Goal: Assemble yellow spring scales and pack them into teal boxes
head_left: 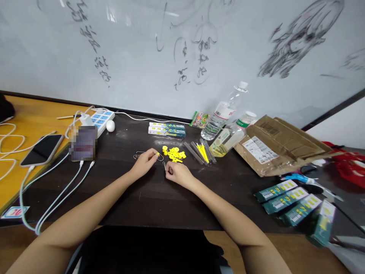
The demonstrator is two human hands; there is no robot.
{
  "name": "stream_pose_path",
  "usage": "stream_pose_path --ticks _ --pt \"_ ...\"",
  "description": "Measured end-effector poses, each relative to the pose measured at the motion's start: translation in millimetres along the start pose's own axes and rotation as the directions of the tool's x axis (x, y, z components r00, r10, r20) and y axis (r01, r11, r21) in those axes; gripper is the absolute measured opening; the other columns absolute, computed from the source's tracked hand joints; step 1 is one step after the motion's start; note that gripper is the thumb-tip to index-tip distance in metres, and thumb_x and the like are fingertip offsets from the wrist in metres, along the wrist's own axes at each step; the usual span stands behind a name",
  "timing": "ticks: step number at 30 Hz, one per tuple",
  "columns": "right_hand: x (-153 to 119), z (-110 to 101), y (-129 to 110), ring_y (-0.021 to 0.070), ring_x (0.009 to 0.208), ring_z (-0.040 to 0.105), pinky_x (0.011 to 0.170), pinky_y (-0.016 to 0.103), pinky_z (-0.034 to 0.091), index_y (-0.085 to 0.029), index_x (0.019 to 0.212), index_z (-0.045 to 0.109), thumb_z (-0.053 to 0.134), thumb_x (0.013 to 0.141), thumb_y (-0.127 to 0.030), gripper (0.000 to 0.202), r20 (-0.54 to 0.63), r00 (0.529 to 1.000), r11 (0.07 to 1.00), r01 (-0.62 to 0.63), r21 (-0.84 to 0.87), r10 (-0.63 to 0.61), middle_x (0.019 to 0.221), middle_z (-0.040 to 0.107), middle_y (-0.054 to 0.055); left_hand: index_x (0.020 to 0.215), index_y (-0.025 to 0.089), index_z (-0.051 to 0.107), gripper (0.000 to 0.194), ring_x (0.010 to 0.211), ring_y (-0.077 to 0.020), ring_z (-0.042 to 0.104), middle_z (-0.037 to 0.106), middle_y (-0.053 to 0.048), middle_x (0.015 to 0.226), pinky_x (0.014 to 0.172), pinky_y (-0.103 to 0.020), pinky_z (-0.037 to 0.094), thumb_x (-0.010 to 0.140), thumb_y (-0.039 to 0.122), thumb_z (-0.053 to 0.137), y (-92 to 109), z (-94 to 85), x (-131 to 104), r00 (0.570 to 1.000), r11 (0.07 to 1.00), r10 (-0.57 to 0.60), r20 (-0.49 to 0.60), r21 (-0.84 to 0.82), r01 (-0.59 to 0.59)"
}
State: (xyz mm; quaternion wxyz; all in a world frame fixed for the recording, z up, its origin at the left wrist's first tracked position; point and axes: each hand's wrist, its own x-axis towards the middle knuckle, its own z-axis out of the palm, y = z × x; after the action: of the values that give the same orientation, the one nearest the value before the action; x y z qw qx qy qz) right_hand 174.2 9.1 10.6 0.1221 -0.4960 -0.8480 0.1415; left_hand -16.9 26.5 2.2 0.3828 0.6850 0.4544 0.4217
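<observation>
My left hand [145, 163] is closed in a pinch on a small yellow piece [158, 153], with a thin wire loop [161, 158] just beside its fingertips. More bent wire [137, 155] lies on the dark table to the left of that hand. My right hand [178, 174] pinches a thin metal wire piece [164, 165] between thumb and finger. Right behind it sits a pile of small yellow pieces [175, 153]. Clear tubes [194, 153], near yellow sticks [202, 153], are to the right of the pile.
Two small boxes [167, 130] lie behind the pile. Bottles [221, 118] and a cardboard parcel [273, 144] stand at the right, with several green boxes [300, 209] nearer. On the left are a power strip [101, 121], cables and a phone [42, 150]. A whiteboard [128, 57] rises behind.
</observation>
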Motion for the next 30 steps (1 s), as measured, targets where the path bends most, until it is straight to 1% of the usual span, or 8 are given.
stream_pose_path --ticks 4,11,16,19,22,26,28,30 --pt "-7.1 15.0 3.2 0.0087 0.056 0.047 0.055 0.019 0.030 -0.020 0.075 0.054 0.055 0.076 -0.019 0.002 -0.164 0.986 0.989 0.026 0.149 -0.002 0.061 0.051 -0.005 0.083 0.021 0.056 0.026 0.070 -0.0162 0.057 0.063 0.000 0.077 0.063 -0.025 0.037 0.088 0.045 0.046 5.1 1.9 -6.5 0.979 0.902 0.030 0.199 0.417 -0.112" --pt "-9.0 14.7 -0.4 0.0098 0.060 0.049 0.058 0.020 0.033 -0.020 0.076 0.055 0.054 0.076 -0.019 0.001 -0.206 0.978 0.972 0.078 0.220 -0.031 0.066 0.053 -0.004 0.080 0.020 0.054 0.028 0.070 -0.0164 0.057 0.062 0.000 0.076 0.063 -0.025 0.036 0.091 0.041 0.040 7.2 4.5 -6.7 0.966 0.880 0.034 0.256 0.451 -0.150" --pt "-10.1 11.7 5.2 0.0104 0.061 0.049 0.062 0.023 0.041 -0.020 0.099 0.054 0.049 0.085 -0.026 0.016 -0.290 0.957 0.917 0.139 0.375 -0.027 0.083 0.059 0.000 0.084 0.021 0.056 0.025 0.068 -0.0167 0.057 0.063 -0.002 0.077 0.062 -0.024 0.034 0.092 0.038 0.040 8.8 2.6 -9.3 0.942 0.842 0.085 0.325 0.483 -0.242" --pt "-7.7 12.2 8.0 0.0107 0.063 0.051 0.062 0.023 0.042 -0.019 0.099 0.055 0.048 0.087 -0.027 0.016 -0.296 0.954 0.880 0.183 0.438 -0.051 0.085 0.060 0.001 0.084 0.021 0.059 0.022 0.069 -0.0165 0.057 0.064 -0.003 0.079 0.062 -0.024 0.035 0.091 0.036 0.044 9.3 3.1 -10.5 0.923 0.868 0.129 0.363 0.409 -0.282" --pt "-4.1 15.3 9.0 0.0109 0.063 0.052 0.058 0.023 0.042 -0.019 0.088 0.057 0.052 0.086 -0.029 0.012 -0.266 0.964 0.815 0.158 0.558 -0.004 0.077 0.059 0.000 0.076 0.019 0.058 0.025 0.065 -0.0141 0.053 0.060 -0.001 0.071 0.060 -0.023 0.035 0.089 0.038 0.049 7.3 4.8 -9.2 0.922 0.938 0.128 0.365 0.257 -0.232" --pt "-1.7 19.9 8.3 0.0088 0.054 0.050 0.048 0.020 0.040 -0.021 0.089 0.050 0.053 0.086 -0.036 0.016 -0.191 0.979 0.612 0.106 0.784 0.075 0.072 0.056 -0.003 0.074 0.017 0.054 0.034 0.046 -0.0080 0.039 0.043 0.005 0.056 0.046 -0.020 0.032 0.088 0.048 0.049 6.3 7.0 -5.3 0.931 0.996 -0.014 0.365 -0.076 0.045" --pt "-1.9 21.0 8.0 0.0077 0.052 0.048 0.044 0.019 0.038 -0.021 0.092 0.049 0.052 0.086 -0.040 0.020 -0.173 0.982 0.537 0.104 0.837 0.080 0.074 0.056 -0.003 0.080 0.017 0.053 0.035 0.038 -0.0055 0.031 0.036 0.008 0.052 0.039 -0.019 0.030 0.086 0.052 0.050 7.5 6.9 -3.1 0.932 0.937 -0.109 0.347 -0.276 0.213" --pt "-2.4 21.3 7.7 0.0070 0.051 0.047 0.041 0.017 0.037 -0.021 0.089 0.049 0.051 0.087 -0.041 0.021 -0.161 0.985 0.520 0.105 0.848 0.063 0.076 0.057 -0.002 0.084 0.017 0.053 0.035 0.037 -0.0038 0.030 0.036 0.009 0.052 0.038 -0.017 0.032 0.084 0.052 0.054 8.6 5.9 -1.2 0.937 0.868 -0.146 0.316 -0.413 0.274"
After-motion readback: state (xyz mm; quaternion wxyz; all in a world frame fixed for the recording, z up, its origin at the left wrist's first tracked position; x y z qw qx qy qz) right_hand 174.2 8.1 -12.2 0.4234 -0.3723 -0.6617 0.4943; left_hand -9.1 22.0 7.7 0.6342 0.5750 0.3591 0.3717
